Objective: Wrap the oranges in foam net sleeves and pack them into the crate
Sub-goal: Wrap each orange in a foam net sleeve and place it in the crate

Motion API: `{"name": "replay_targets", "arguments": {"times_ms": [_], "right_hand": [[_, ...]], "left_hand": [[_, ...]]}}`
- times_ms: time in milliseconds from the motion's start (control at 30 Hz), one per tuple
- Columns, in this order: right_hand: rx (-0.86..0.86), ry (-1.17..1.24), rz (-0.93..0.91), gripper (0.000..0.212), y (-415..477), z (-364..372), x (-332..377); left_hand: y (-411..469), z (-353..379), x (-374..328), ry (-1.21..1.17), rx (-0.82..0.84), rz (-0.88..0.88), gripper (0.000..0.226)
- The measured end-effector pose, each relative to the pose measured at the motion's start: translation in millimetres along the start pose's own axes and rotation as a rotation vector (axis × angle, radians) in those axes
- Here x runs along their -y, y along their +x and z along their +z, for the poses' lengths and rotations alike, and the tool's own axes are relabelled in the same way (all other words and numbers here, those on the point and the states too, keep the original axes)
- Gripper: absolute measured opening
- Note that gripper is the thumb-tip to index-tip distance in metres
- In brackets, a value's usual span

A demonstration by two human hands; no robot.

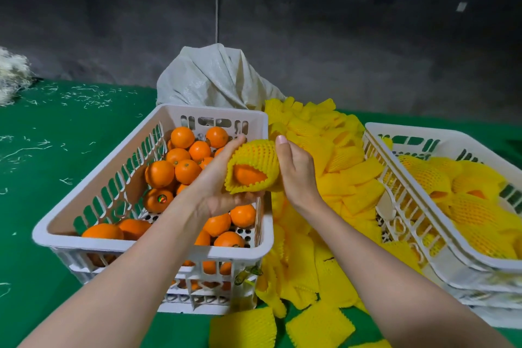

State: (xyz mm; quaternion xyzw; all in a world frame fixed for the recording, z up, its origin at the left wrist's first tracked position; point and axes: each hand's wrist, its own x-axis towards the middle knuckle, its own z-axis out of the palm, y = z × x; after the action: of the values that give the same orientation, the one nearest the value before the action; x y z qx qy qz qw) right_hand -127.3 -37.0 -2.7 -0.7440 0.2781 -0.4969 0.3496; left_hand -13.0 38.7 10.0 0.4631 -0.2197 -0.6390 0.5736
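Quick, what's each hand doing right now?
Left hand: holding the orange in its foam net sleeve.
Right hand: gripping the same sleeve's right side.

Bare forearms run to a bare left hand (219,181) and right hand (296,175), the thumbnail short.

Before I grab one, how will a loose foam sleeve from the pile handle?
Probably floppy and light: the loose sleeves lie bent and heaped over one another. Likely stretchy too: the held sleeve bulges round its orange.
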Motion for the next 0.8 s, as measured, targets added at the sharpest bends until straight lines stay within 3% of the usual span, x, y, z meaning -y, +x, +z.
{"name": "replay_targets", "arguments": {"times_ms": [233,333,400,500,667,733,800], "right_hand": [[-0.025,0.122,0.05,0.041,-5.4,-44.4,-10.9],[-0.011,0.216,0.192,0.012,-8.7,-68.5,-14.5],[0.023,0.352,0.356,0.026,-12.6,-82.9,-16.7],[0.142,0.455,0.452,0.032,-20.8,-98.2,-16.8],[0.116,0.55,0.535,0.044,-24.9,-128.9,-20.9],[0.08,0.538,0.549,0.047,-22.9,-143.5,-26.7],[0.051,0.517,0.529,0.047,-18.8,-159.3,-32.8]], "left_hand": [[10.7,42.1,11.7,0.135,0.026,0.027,0.052],[18.8,63.9,20.7,0.11,0.047,0.147,0.051],[27.1,79.4,27.4,0.182,-0.06,0.237,0.049],[39.7,100.8,38.9,0.318,-0.23,0.341,0.059],[55.6,124.1,56.7,0.639,-0.246,0.368,0.085],[60.2,133.2,63.6,0.548,-0.194,0.325,0.082],[64.6,150.1,69.0,0.261,-0.152,0.301,0.064]]}}
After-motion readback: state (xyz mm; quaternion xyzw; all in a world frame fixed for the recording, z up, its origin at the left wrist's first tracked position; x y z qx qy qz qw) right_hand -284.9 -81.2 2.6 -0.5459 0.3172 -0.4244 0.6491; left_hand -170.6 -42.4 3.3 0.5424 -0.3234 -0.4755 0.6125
